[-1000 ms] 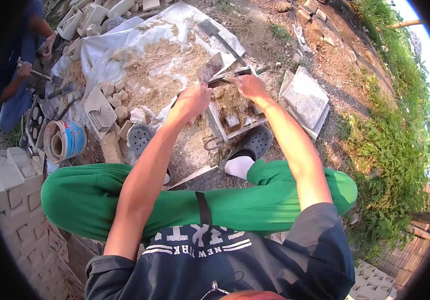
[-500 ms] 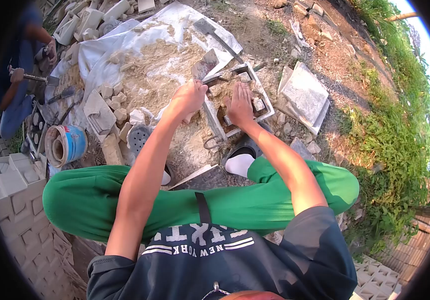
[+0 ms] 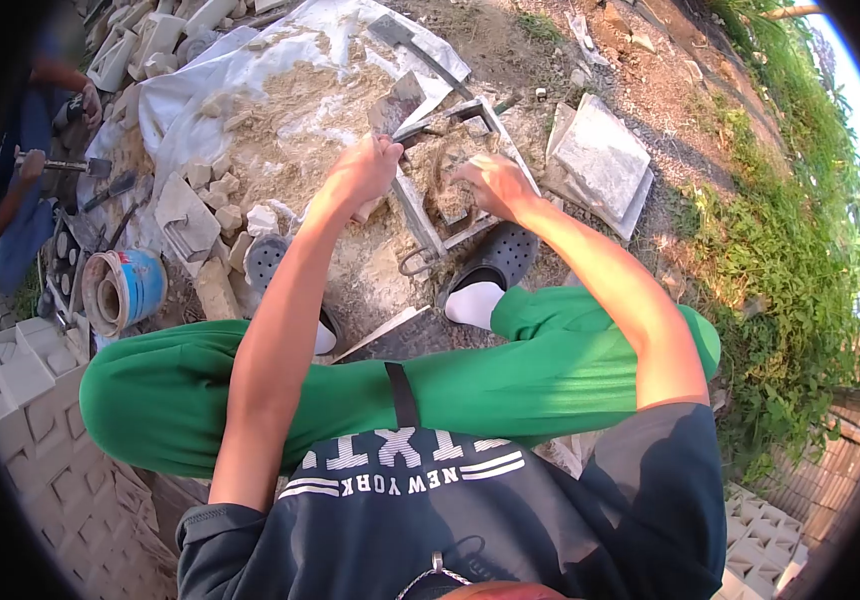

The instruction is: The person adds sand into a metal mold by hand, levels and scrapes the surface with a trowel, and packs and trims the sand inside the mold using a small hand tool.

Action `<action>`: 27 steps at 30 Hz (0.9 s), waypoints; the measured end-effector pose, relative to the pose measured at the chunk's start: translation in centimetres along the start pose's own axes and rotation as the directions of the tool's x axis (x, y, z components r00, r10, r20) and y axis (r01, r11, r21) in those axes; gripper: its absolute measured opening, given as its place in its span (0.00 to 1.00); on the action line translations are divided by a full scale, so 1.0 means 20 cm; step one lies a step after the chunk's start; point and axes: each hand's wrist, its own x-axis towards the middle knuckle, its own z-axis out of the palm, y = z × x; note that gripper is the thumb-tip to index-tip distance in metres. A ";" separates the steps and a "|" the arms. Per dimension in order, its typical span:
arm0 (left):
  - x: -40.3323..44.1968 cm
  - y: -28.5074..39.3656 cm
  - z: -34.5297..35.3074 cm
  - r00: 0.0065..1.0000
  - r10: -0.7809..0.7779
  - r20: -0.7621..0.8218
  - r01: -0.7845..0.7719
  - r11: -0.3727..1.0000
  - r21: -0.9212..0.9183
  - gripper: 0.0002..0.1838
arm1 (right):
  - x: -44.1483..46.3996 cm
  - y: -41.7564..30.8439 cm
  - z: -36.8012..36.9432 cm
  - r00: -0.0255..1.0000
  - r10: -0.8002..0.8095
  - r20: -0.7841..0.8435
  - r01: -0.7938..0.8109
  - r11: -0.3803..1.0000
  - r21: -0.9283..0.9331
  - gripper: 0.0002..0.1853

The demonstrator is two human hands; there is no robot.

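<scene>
A rectangular metal mould (image 3: 418, 212) lies on the ground before my feet, with sandy mix (image 3: 440, 165) and block-shaped inserts in it. My left hand (image 3: 362, 172) is closed at the mould's left upper side; what its fingers hold is hidden. Just beyond the knuckles a flat metal blade (image 3: 397, 103) shows. Over the right half of the mould is my right hand (image 3: 498, 187), its fingers curled down into the mix. Whether they pinch anything is hidden. A wire loop (image 3: 416, 263) sticks out of the mould's near corner.
A white sheet (image 3: 175, 100) heaped with sandy mix spreads ahead, with a long-handled tool (image 3: 420, 52) on it. Flat slabs (image 3: 602, 165) lie right. At left are rubble, a blue bucket (image 3: 130, 290) and patterned blocks (image 3: 35, 420). Far left, another person's hand (image 3: 32, 163) holds a hammer (image 3: 70, 166).
My right hand has gone from lying flat on the mix to curled fingers, with the wrist turned and the elbow further out. My left hand stays by the mould. The view has shifted slightly.
</scene>
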 end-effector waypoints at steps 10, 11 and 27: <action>0.10 -0.11 0.07 0.990 0.025 -0.140 -0.020 0.999 0.035 0.24 | -0.05 -0.04 0.06 0.879 0.270 0.393 -0.167 0.947 -0.275 0.24; 0.09 -0.11 0.07 0.990 0.021 -0.140 -0.016 0.999 0.042 0.24 | -0.10 0.02 0.08 0.914 0.216 0.343 -0.133 0.959 -0.250 0.18; 0.10 -0.09 0.07 0.994 -0.007 -0.112 0.000 0.998 -0.061 0.23 | 0.21 0.20 0.03 0.929 0.369 -0.001 -0.368 0.927 -0.074 0.14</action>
